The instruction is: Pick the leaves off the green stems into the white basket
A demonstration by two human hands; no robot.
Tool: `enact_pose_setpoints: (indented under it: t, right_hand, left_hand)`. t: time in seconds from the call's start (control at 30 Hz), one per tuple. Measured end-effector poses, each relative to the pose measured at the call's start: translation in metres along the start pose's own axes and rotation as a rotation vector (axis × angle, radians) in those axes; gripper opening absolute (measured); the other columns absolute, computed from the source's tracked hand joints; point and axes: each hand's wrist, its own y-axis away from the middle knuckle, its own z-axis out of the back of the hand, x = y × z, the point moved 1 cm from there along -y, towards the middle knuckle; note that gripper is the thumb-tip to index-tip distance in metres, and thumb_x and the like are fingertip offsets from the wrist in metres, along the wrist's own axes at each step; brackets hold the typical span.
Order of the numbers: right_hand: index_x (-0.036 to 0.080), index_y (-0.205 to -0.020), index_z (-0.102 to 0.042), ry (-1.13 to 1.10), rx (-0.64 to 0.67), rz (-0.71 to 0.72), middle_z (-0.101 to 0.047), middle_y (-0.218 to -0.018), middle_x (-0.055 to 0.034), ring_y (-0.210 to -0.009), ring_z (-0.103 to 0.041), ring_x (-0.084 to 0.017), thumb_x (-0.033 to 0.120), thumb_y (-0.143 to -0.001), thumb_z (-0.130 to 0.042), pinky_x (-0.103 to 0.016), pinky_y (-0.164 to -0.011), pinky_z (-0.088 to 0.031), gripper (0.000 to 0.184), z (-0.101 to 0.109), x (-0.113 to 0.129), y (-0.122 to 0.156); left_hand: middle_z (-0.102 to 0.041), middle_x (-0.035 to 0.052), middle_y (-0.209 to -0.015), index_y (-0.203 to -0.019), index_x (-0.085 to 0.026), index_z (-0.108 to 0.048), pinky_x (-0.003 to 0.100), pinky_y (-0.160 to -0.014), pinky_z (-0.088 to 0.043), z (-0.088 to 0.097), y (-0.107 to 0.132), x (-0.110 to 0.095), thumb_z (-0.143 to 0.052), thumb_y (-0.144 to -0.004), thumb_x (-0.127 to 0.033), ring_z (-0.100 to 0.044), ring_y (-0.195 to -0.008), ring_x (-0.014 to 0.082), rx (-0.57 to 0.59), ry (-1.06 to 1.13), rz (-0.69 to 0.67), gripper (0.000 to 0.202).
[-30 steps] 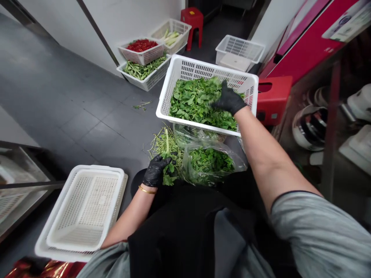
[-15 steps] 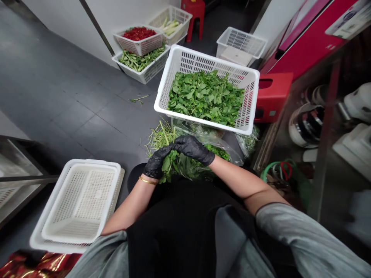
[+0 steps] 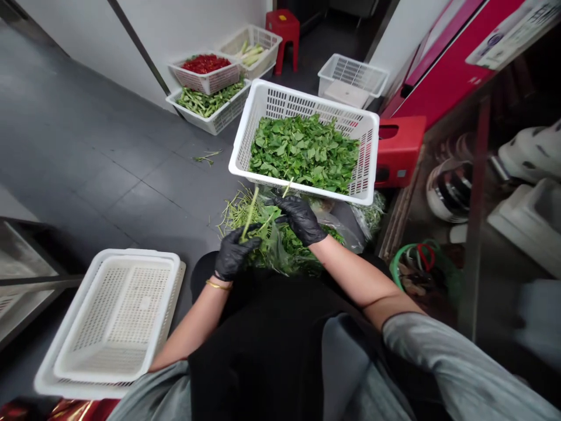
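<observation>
Both my hands wear black gloves. My left hand (image 3: 235, 255) is closed around a long green stem (image 3: 251, 211) that points up toward the white basket. My right hand (image 3: 302, 221) is beside it, fingers pinched on a leafy green sprig (image 3: 272, 214), just below the basket's near rim. Its fingertips are partly hidden. Picked green leaves (image 3: 304, 149) fill the bottom of the white slotted basket (image 3: 307, 95). Under my hands lies a clear plastic bag (image 3: 280, 251) with more greens. A heap of thin bare stems (image 3: 234, 213) lies left of it.
Nested white baskets (image 3: 169, 292) stand at my left. Farther off are a basket of red chillies (image 3: 205, 64), cut green vegetables (image 3: 210, 100) and a red stool (image 3: 284, 26). On the right are another red stool (image 3: 401, 149) and a metal shelf (image 3: 475, 234).
My hands, earlier together over the greens, have come apart, the left moving slightly down. A long stem now shows upright in my left hand. The view has shifted slightly.
</observation>
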Motion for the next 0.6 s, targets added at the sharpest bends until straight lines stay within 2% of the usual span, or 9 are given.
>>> enact_pose_setpoints:
  t: [0.07,0.13,0.2,0.27,0.37,0.43,0.53,0.6]
  right_hand:
    - [0.018,-0.082,-0.073,-0.030,-0.032,0.004,-0.072,-0.089,-0.0039,-0.071,-0.061,-0.012,0.053,-0.060,-0.086,-0.020,-0.048,-0.049,0.044,-0.007,-0.003,0.002]
    - [0.018,-0.085,-0.072,-0.008,-0.005,-0.005,-0.072,-0.091,-0.0032,-0.070,-0.062,-0.012,0.054,-0.061,-0.086,-0.019,-0.046,-0.047,0.045,-0.012,-0.006,0.005]
    - [0.019,-0.089,-0.072,0.063,0.111,-0.037,-0.071,-0.089,-0.0018,-0.063,-0.059,-0.010,0.054,-0.064,-0.084,-0.019,-0.044,-0.044,0.045,-0.014,-0.005,0.007]
    - [0.017,-0.089,-0.072,0.172,0.276,-0.095,-0.070,-0.080,-0.0002,-0.053,-0.053,-0.007,0.052,-0.066,-0.085,-0.020,-0.042,-0.039,0.043,-0.013,-0.001,0.006]
    - [0.014,-0.077,-0.070,0.323,0.467,-0.151,-0.063,-0.059,0.0018,-0.043,-0.043,-0.006,0.049,-0.067,-0.086,-0.021,-0.039,-0.032,0.040,0.003,0.016,-0.003]
    - [0.014,-0.073,-0.069,0.302,0.455,-0.092,-0.054,-0.050,0.0047,-0.039,-0.037,-0.005,0.050,-0.073,-0.081,-0.021,-0.038,-0.026,0.038,0.022,0.031,-0.012]
    - [0.016,-0.072,-0.067,0.140,0.274,0.060,-0.041,-0.044,0.0086,-0.037,-0.029,-0.004,0.054,-0.080,-0.072,-0.019,-0.037,-0.023,0.039,0.045,0.043,-0.016]
    - [0.017,-0.073,-0.068,0.155,0.269,0.039,-0.048,-0.048,0.0063,-0.040,-0.037,-0.006,0.056,-0.081,-0.071,-0.020,-0.039,-0.030,0.041,0.043,0.036,-0.007]
  left_hand:
    - [-0.070,0.0015,-0.065,-0.078,-0.016,-0.080,0.023,-0.052,-0.044,-0.012,0.002,0.006,-0.094,-0.050,-0.029,-0.057,-0.057,0.0128,-0.004,0.007,0.009,0.034]
    - [-0.070,0.0035,-0.063,-0.070,-0.015,-0.078,0.025,-0.053,-0.044,-0.017,-0.002,0.009,-0.095,-0.049,-0.032,-0.059,-0.059,0.0153,-0.022,0.033,0.007,0.032]
    - [-0.070,0.0047,-0.062,-0.066,-0.015,-0.076,0.026,-0.053,-0.043,-0.015,-0.008,0.009,-0.096,-0.045,-0.032,-0.060,-0.060,0.0163,-0.013,0.032,-0.001,0.034]
    - [-0.071,0.0049,-0.062,-0.066,-0.014,-0.076,0.024,-0.050,-0.041,-0.009,-0.012,0.006,-0.097,-0.042,-0.029,-0.058,-0.057,0.0145,0.018,0.016,0.008,0.035]
    - [-0.071,0.0041,-0.062,-0.069,-0.013,-0.075,0.022,-0.041,-0.032,0.000,-0.011,0.002,-0.095,-0.050,-0.034,-0.048,-0.044,0.0087,0.060,0.040,0.061,0.034]
    - [-0.071,0.0038,-0.063,-0.070,-0.014,-0.074,0.021,-0.038,-0.030,0.004,-0.006,0.002,-0.091,-0.056,-0.039,-0.047,-0.041,0.0077,0.080,0.098,0.091,0.034]
    - [-0.071,0.0032,-0.063,-0.070,-0.015,-0.070,0.020,-0.039,-0.033,0.005,-0.001,0.002,-0.091,-0.055,-0.040,-0.052,-0.043,0.0096,0.077,0.170,0.106,0.037]
    - [-0.072,0.0029,-0.067,-0.071,-0.016,-0.068,0.020,-0.039,-0.035,0.001,-0.001,0.003,-0.092,-0.053,-0.038,-0.053,-0.044,0.0101,0.030,0.178,0.112,0.037]
